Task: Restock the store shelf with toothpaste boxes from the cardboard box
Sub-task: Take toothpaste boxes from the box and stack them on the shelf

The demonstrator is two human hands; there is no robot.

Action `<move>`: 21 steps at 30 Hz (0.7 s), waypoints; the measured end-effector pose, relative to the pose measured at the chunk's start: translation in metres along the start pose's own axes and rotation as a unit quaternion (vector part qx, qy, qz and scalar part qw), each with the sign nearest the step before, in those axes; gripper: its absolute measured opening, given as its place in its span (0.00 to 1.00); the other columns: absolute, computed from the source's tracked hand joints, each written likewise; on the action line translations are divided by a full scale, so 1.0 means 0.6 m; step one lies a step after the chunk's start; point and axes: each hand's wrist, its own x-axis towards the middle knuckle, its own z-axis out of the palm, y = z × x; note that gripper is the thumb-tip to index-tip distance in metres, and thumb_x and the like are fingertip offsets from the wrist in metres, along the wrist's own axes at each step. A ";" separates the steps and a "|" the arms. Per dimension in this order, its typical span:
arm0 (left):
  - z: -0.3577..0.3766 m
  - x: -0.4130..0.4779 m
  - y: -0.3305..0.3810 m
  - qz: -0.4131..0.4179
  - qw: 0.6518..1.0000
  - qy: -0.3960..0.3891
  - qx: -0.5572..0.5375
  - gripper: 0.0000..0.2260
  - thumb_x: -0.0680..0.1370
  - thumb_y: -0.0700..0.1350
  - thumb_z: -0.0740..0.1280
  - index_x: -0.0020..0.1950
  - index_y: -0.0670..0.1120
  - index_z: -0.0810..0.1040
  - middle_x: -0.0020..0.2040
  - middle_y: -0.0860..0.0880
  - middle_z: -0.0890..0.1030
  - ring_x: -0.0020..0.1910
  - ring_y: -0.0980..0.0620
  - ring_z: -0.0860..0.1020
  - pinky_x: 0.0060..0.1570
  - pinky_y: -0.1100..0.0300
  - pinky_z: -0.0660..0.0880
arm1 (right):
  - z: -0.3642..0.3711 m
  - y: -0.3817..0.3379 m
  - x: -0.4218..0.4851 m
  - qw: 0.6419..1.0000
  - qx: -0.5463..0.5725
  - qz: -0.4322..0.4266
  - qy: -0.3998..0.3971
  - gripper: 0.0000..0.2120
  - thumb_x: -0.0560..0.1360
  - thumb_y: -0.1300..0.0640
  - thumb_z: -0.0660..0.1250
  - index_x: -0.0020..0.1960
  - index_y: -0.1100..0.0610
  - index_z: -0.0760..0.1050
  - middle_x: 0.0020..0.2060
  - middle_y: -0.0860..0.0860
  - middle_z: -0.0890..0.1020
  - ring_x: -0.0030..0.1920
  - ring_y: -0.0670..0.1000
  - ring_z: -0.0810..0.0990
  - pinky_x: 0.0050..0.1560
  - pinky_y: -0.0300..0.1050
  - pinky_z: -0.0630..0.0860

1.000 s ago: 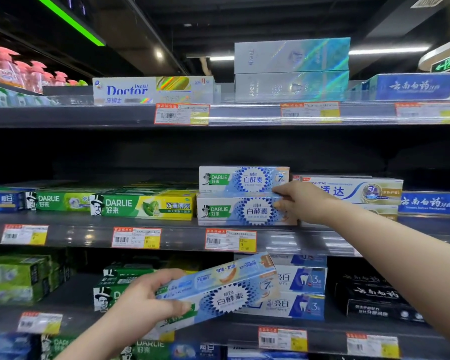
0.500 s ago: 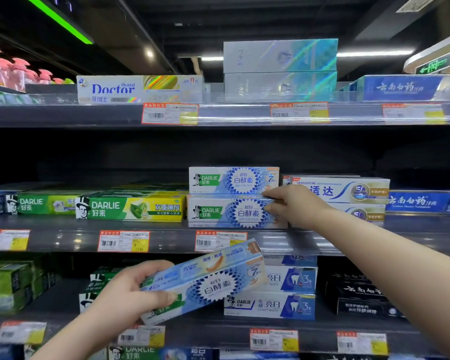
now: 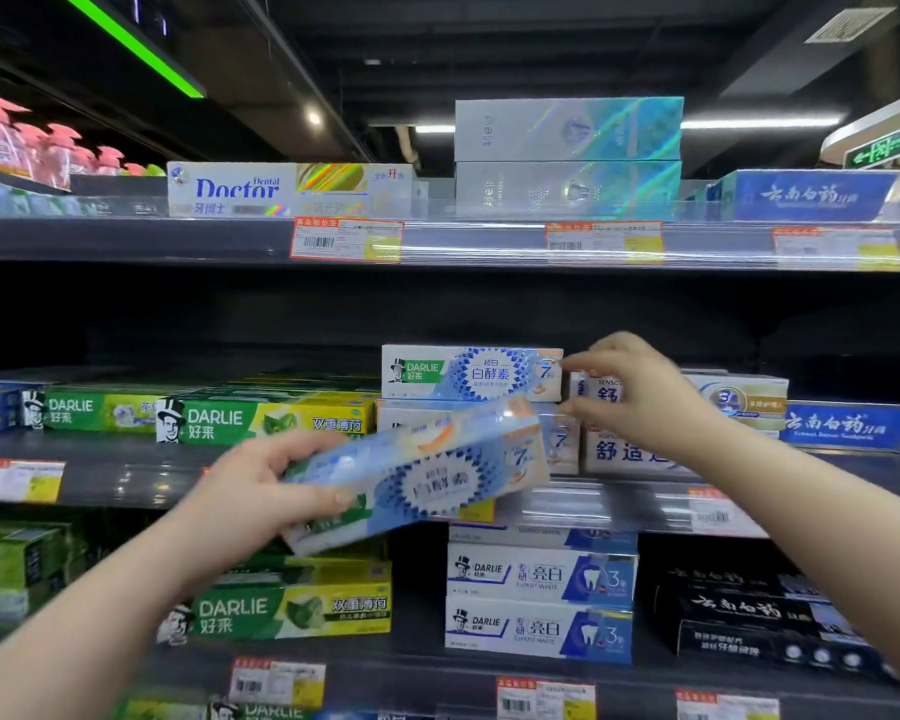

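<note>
My left hand [image 3: 261, 491] grips the left end of a blue-and-white Darlie toothpaste box [image 3: 427, 470], tilted up to the right in front of the middle shelf [image 3: 126, 472]. Behind it two matching Darlie boxes are stacked, the top box [image 3: 471, 372] fully visible, the lower box [image 3: 559, 439] mostly hidden. My right hand [image 3: 630, 392] hovers at the right end of that stack with thumb and fingers spread apart, holding nothing. The cardboard box is out of view.
Green Darlie boxes [image 3: 266, 420] lie left of the stack, white Sensodyne boxes [image 3: 739, 400] and a blue box [image 3: 853, 426] to its right. The top shelf [image 3: 463, 241] holds Doctor and holographic boxes. The lower shelf carries green, blue-white and black boxes.
My left hand has raised the held box up and right, in front of the stack. My right hand has let go of the lower stacked box and opened beside the top one.
</note>
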 end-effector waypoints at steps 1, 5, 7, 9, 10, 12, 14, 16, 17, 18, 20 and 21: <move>-0.006 0.011 0.016 0.019 1.000 0.016 0.009 0.22 0.50 0.57 0.70 0.44 0.63 0.81 0.43 0.59 0.84 0.38 0.59 0.82 0.39 0.60 0.77 | -0.014 0.004 -0.001 1.000 -0.007 -0.004 0.014 0.22 0.68 0.49 0.72 0.62 0.50 0.75 0.54 0.49 0.70 0.62 0.53 0.70 0.63 0.45 0.66; -0.017 0.064 0.079 0.058 0.997 0.028 0.049 0.14 0.60 0.50 0.74 0.43 0.61 0.80 0.43 0.55 0.84 0.40 0.59 0.81 0.44 0.60 0.77 | -0.049 0.024 -0.008 1.000 -0.022 0.004 0.015 0.23 0.67 0.49 0.72 0.61 0.49 0.75 0.53 0.46 0.67 0.64 0.54 0.68 0.67 0.49 0.64; -0.012 0.097 0.102 0.068 0.996 0.005 0.052 0.13 0.67 0.45 0.74 0.47 0.59 0.78 0.47 0.54 0.83 0.45 0.56 0.81 0.47 0.59 0.76 | -0.056 0.033 -0.014 1.000 -0.022 0.007 0.010 0.22 0.67 0.50 0.73 0.60 0.50 0.76 0.53 0.46 0.68 0.64 0.54 0.68 0.68 0.48 0.64; -0.001 0.129 0.115 0.064 0.996 -0.020 0.058 0.16 0.68 0.44 0.73 0.53 0.56 0.77 0.52 0.51 0.82 0.49 0.52 0.80 0.52 0.55 0.77 | -0.060 0.040 -0.022 1.000 -0.025 0.017 0.006 0.22 0.67 0.51 0.73 0.60 0.50 0.76 0.54 0.46 0.67 0.64 0.54 0.68 0.67 0.47 0.63; 0.005 0.144 0.117 0.057 0.996 -0.033 0.061 0.16 0.70 0.43 0.72 0.56 0.53 0.76 0.54 0.50 0.81 0.51 0.51 0.80 0.55 0.53 0.76 | -0.062 0.043 -0.025 0.999 -0.027 0.023 0.003 0.22 0.67 0.51 0.73 0.60 0.50 0.76 0.54 0.46 0.67 0.64 0.53 0.68 0.67 0.47 0.64; 0.016 0.172 0.117 0.044 0.994 -0.056 0.086 0.17 0.72 0.41 0.70 0.60 0.50 0.75 0.56 0.48 0.81 0.53 0.50 0.79 0.57 0.52 0.75 | -0.063 0.049 -0.032 0.999 -0.033 0.032 0.000 0.22 0.67 0.50 0.73 0.61 0.51 0.75 0.55 0.46 0.68 0.64 0.53 0.68 0.65 0.48 0.67; 0.024 0.193 0.117 0.035 0.990 -0.074 0.111 0.16 0.73 0.41 0.69 0.60 0.51 0.75 0.54 0.49 0.81 0.52 0.52 0.79 0.55 0.56 0.75 | -0.064 0.054 -0.038 0.998 -0.045 0.037 -0.003 0.23 0.67 0.50 0.73 0.61 0.50 0.75 0.58 0.48 0.70 0.65 0.52 0.68 0.64 0.44 0.65; 0.027 0.208 0.114 0.026 0.987 -0.088 0.133 0.16 0.74 0.42 0.68 0.61 0.53 0.75 0.54 0.50 0.80 0.51 0.54 0.79 0.53 0.58 0.74 | -0.064 0.059 -0.042 0.998 -0.052 0.043 -0.011 0.23 0.68 0.49 0.72 0.62 0.50 0.74 0.61 0.48 0.70 0.63 0.50 0.68 0.60 0.39 0.63; 0.028 0.214 0.111 0.021 0.984 -0.090 0.150 0.17 0.74 0.42 0.68 0.62 0.52 0.74 0.54 0.50 0.80 0.52 0.54 0.78 0.54 0.57 0.73 | -0.064 0.061 -0.044 0.998 -0.051 0.044 -0.015 0.23 0.68 0.48 0.72 0.62 0.49 0.74 0.61 0.47 0.70 0.60 0.49 0.69 0.58 0.39 0.64; 0.029 0.219 0.106 0.021 0.981 -0.087 0.172 0.18 0.74 0.43 0.68 0.64 0.52 0.74 0.54 0.51 0.79 0.53 0.53 0.78 0.55 0.57 0.73 | -0.064 0.064 -0.046 0.998 -0.050 0.045 -0.017 0.23 0.68 0.48 0.72 0.62 0.49 0.74 0.61 0.46 0.70 0.59 0.49 0.69 0.57 0.39 0.64; 0.030 0.227 0.096 0.041 0.973 -0.051 0.223 0.18 0.74 0.45 0.68 0.64 0.51 0.75 0.52 0.53 0.76 0.55 0.52 0.75 0.56 0.58 0.70 | -0.063 0.068 -0.048 0.998 -0.048 0.046 -0.020 0.23 0.68 0.48 0.71 0.62 0.49 0.74 0.59 0.45 0.69 0.62 0.49 0.68 0.61 0.41 0.66; 0.030 0.230 0.091 0.055 0.969 -0.025 0.240 0.17 0.74 0.46 0.68 0.62 0.51 0.76 0.53 0.52 0.74 0.56 0.51 0.74 0.56 0.58 0.70 | -0.062 0.070 -0.049 0.998 -0.046 0.046 -0.020 0.23 0.68 0.48 0.71 0.62 0.49 0.74 0.57 0.44 0.68 0.63 0.49 0.67 0.64 0.43 0.65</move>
